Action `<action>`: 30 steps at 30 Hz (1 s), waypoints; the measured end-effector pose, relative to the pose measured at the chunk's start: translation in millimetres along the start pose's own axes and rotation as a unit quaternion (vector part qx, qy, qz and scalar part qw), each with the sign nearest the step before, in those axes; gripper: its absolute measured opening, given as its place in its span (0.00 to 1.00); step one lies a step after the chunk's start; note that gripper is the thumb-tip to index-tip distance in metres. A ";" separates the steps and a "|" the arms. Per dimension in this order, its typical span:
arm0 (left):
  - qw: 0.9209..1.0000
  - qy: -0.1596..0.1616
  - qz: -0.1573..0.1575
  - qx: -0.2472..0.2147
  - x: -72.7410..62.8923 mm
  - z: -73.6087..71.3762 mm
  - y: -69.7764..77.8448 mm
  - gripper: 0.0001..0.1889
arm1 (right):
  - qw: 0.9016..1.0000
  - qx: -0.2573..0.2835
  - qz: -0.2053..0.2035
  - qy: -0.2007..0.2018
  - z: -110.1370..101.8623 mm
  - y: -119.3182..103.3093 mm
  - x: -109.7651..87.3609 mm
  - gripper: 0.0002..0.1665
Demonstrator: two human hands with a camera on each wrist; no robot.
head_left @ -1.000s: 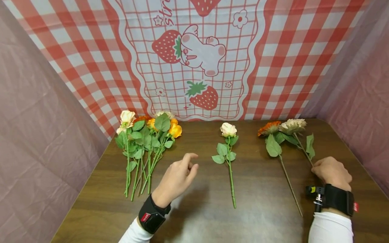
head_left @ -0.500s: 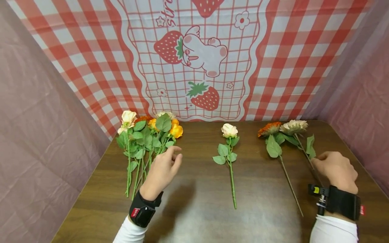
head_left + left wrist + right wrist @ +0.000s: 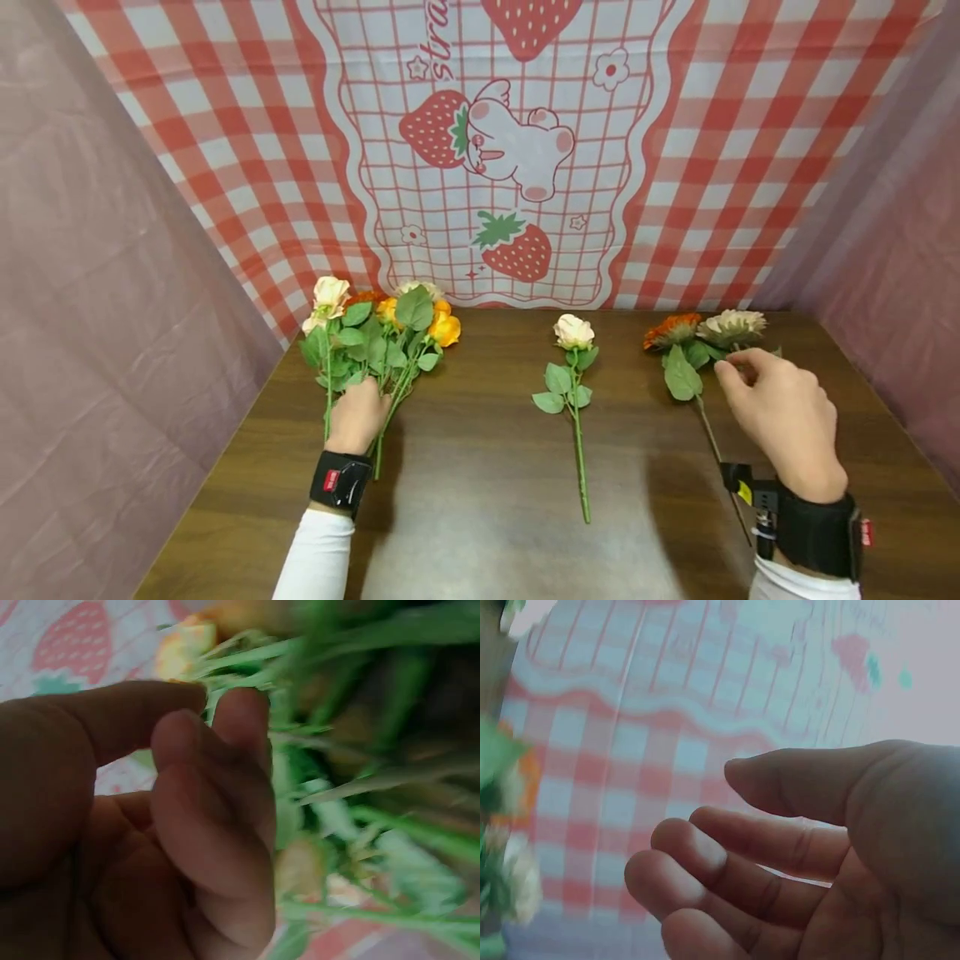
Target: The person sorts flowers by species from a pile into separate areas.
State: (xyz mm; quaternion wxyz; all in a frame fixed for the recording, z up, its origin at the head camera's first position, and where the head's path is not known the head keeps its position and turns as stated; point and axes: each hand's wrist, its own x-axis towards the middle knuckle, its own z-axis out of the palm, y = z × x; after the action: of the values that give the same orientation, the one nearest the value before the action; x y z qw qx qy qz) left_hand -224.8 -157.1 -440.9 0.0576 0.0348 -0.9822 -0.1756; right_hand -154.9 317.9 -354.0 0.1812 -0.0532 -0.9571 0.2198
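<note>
My left hand (image 3: 360, 417) is in among the stems of the left bunch of flowers (image 3: 375, 342). In the left wrist view its fingers (image 3: 210, 825) are bent, thumb close to fingertips, with green stems (image 3: 409, 832) just beyond and none between them. My right hand (image 3: 787, 412) is loosely bent and holds nothing, near the right pair: an orange flower (image 3: 672, 330) and a cream many-petalled flower (image 3: 732, 327). It hides most of the cream flower's stem. The right wrist view shows the thumb apart from the fingers (image 3: 694, 855).
A single cream rose (image 3: 574, 332) with a green stem lies mid-table, between the two groups. The brown wooden table (image 3: 480, 500) meets a red-and-white checked cloth (image 3: 712, 192) at its back. Pinkish drapes (image 3: 135, 292) hang at both sides.
My left hand has moved left from the middle of the table into the left bunch. My right hand has let go of the cream flower's stem and moved up and left.
</note>
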 end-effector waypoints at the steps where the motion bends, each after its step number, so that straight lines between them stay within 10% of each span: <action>1: 1.000 -0.011 -0.006 0.006 1.7 3.5 -2.1 0.10 | 1.000 0.001 -0.011 0.006 2.3 -6.2 -1.6 0.17; 10: 0.998 -0.047 -0.031 0.008 1.5 11.2 -13.7 0.11 | 0.995 0.016 -0.101 -0.005 30.1 -53.2 -9.5 0.12; 30: 0.997 -0.037 0.022 -0.069 0.2 0.2 -5.8 0.17 | 0.988 0.015 -0.147 -0.049 61.5 -80.8 -20.4 0.05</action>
State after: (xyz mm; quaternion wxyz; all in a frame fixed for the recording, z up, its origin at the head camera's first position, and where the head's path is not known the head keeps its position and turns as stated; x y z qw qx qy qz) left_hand -224.7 -162.5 -443.1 0.0269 0.0028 -0.9696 -0.2433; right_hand -160.5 217.0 -376.6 0.1651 0.1020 -0.9589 0.2069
